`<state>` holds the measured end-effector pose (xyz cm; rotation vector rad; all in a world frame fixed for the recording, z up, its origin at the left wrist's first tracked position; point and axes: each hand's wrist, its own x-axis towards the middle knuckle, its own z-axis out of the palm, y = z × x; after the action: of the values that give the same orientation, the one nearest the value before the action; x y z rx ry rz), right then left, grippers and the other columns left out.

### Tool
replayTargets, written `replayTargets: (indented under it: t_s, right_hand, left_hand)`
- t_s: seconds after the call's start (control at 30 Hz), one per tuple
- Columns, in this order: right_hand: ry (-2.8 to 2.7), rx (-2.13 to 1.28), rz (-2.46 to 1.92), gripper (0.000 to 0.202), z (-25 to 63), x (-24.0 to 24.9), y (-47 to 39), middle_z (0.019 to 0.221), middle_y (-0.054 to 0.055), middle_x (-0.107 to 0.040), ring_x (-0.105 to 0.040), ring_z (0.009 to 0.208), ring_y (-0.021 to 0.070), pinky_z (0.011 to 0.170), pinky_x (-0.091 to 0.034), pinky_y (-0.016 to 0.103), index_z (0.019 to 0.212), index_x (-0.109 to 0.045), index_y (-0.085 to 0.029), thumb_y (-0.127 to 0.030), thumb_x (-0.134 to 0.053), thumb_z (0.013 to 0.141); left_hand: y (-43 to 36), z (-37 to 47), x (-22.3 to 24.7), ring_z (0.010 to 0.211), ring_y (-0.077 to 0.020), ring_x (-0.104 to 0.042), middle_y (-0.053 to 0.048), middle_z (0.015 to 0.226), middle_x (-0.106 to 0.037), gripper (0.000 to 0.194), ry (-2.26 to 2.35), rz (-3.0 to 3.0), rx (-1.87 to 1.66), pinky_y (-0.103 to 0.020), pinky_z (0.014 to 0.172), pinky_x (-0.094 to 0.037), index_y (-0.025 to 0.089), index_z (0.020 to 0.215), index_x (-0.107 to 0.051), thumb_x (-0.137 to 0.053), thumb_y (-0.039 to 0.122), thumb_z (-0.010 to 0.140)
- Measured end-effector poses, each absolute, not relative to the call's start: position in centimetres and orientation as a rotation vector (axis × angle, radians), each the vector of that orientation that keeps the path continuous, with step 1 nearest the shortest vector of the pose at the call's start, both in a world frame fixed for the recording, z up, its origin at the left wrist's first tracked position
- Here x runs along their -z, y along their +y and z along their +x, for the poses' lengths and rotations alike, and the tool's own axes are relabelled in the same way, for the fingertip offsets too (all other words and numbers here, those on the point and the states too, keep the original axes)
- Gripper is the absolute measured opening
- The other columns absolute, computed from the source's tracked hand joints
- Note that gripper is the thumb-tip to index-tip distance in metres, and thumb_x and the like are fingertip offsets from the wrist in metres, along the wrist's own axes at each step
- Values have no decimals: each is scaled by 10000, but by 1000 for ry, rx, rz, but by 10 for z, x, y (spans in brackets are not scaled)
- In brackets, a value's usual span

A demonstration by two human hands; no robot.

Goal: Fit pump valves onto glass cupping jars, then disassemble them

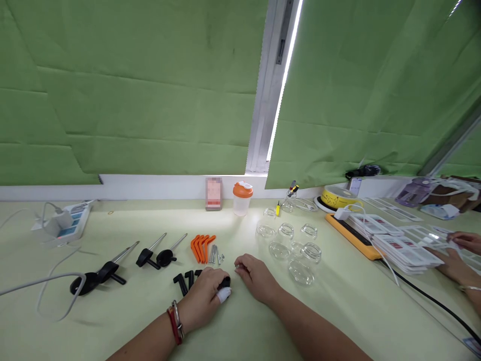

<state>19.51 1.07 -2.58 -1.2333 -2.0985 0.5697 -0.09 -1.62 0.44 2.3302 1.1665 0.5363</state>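
My left hand [206,296] curls around 1 small black part [225,282] on the table [338,301]; my right hand [256,279] pinches a tiny metal piece [237,268] beside it, near the screws [215,254].

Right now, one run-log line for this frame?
left hand: on black part | right hand: pinching small metal piece | nearby: orange levers, glass jars

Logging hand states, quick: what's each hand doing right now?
Left hand: closed on a small black part.
Right hand: fingers pinch something tiny; cannot tell what.
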Motion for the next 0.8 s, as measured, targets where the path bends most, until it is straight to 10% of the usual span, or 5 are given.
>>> replayTargets:
  t_s: [0.33, 0.8]
  right_hand:
    - [-2339, -356, -1236, 274, 189, 25, 7, 957, 53, -616, -586, 855, 164, 740, -429, 257, 1116, -582, -222, -193, -408, 907]
    - [-2173, -489, -1282, 127, 192, 23, 9, 876, 15, -625, -568, 770, 149, 691, -410, 245, 903, -581, -205, -136, -504, 831]
  left_hand:
    - [-20, 0, -7, 778, -194, -467, -26, 782, -566, 91, 1135, 2389, -526, -314, 735, -386, 192, 777, -500, -438, 207, 841]
    - [-19, -1, -5, 787, -195, -468, -26, 784, -564, 94, 1140, 2369, -539, -306, 714, -381, 189, 800, -524, -444, 214, 842]
